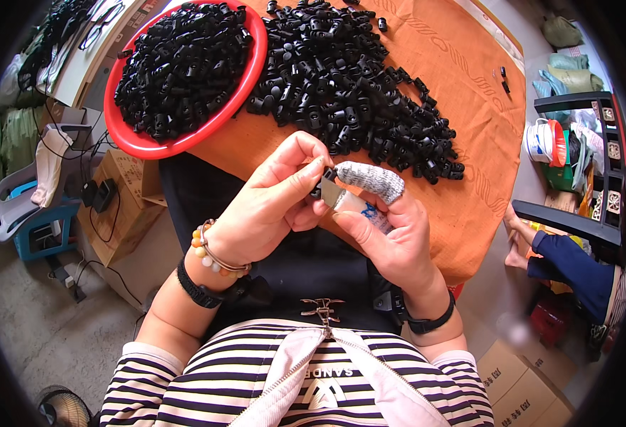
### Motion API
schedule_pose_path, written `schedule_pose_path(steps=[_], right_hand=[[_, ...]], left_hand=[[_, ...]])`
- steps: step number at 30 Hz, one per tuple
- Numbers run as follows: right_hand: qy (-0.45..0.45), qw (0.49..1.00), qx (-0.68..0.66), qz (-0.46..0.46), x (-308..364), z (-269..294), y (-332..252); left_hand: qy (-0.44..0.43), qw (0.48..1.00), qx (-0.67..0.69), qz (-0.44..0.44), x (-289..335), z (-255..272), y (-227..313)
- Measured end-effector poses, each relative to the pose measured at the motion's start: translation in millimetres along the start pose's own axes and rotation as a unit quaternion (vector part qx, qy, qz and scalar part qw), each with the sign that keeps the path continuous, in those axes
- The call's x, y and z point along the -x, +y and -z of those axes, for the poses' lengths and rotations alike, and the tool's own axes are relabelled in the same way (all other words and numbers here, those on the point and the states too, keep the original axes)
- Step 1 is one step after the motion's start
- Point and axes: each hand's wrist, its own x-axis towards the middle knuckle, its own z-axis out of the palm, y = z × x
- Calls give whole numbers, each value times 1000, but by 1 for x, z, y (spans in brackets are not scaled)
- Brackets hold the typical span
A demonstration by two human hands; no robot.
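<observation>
Above my lap, both hands meet near the table's front edge. My left hand (274, 196) is closed, its thumb and fingers pinching a small black plastic piece (329, 173) that looks like a cord lock; the fingers hide much of it. Against that piece, my right hand (398, 231) grips a flat metal blade (332, 192) between thumb and fingers. A grey knitted sleeve (370, 178) covers my right index finger. White material with blue marks (363, 208) lies behind the blade; whether it is a handle or a finger wrap I cannot make out.
A heap of black cord locks (327, 78) spreads over the orange tablecloth (462, 206). At the left, a red basin (257, 71) is filled with more. A wooden box (124, 213) stands left, cartons (516, 384) lower right. Another person's leg (562, 267) shows at the right.
</observation>
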Motion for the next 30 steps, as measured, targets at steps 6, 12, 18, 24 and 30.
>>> schedule_pose_path(steps=[6,12,18,24,30], right_hand=[[-17,999,-27,-32,3,1,-1],[-19,1000,-14,-20,2,0,-3],[-25,999,-10,-29,2,1,-4],[-23,998,-39,-31,3,-1,-5],[-30,999,-21,-22,3,0,-5]], left_hand=[[-4,1000,2,-5,-1,0,-1],[-20,1000,-13,-16,0,1,0],[-12,999,-23,-24,-1,2,-2],[-6,999,-25,-24,-1,1,-3],[2,999,-31,-25,0,0,-2]])
